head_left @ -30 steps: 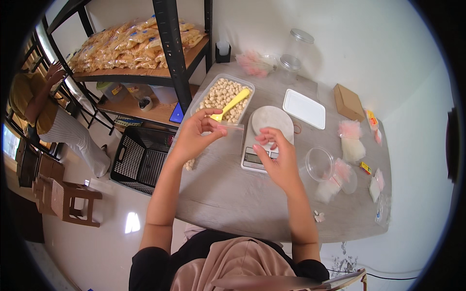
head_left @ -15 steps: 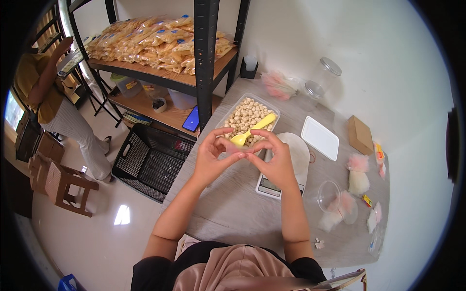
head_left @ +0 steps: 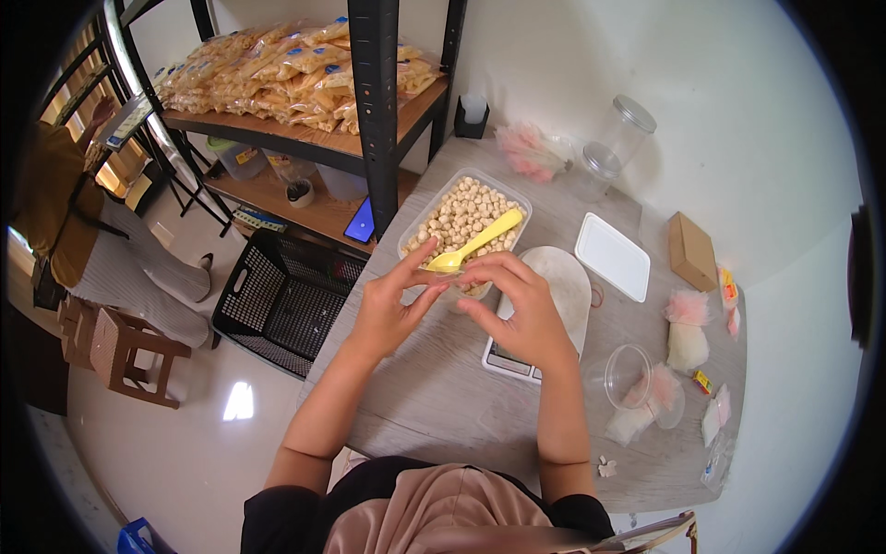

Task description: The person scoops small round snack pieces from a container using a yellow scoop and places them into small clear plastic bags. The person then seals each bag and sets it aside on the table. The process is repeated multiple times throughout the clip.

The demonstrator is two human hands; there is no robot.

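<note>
My left hand [head_left: 383, 309] pinches a small clear plastic bag [head_left: 447, 277] between fingertips and thumb. From the other side my right hand [head_left: 519, 309] has its fingertips on the bag's edge, its thumb a little lower. The bag is see-through and hard to make out. Just beyond my hands stands a clear plastic tub [head_left: 526, 189] of round, pale beige pieces [head_left: 457, 214], with a yellow spoon [head_left: 480, 242] lying on top. Under my right hand is a white kitchen scale [head_left: 568, 286], its display partly covered.
Right of the scale lie a white lid [head_left: 612, 257], a brown box [head_left: 691, 251], a clear round container [head_left: 628, 377] and pink-and-clear bags [head_left: 688, 332]. Clear jars [head_left: 618, 138] stand at the back. A shelf post [head_left: 377, 120] rises at left, above a black crate [head_left: 286, 300]. Another person [head_left: 120, 231] stands far left.
My fingers have shifted on the bag; the right thumb has come away from the left one. The view has moved slightly. The person at left has moved a little.
</note>
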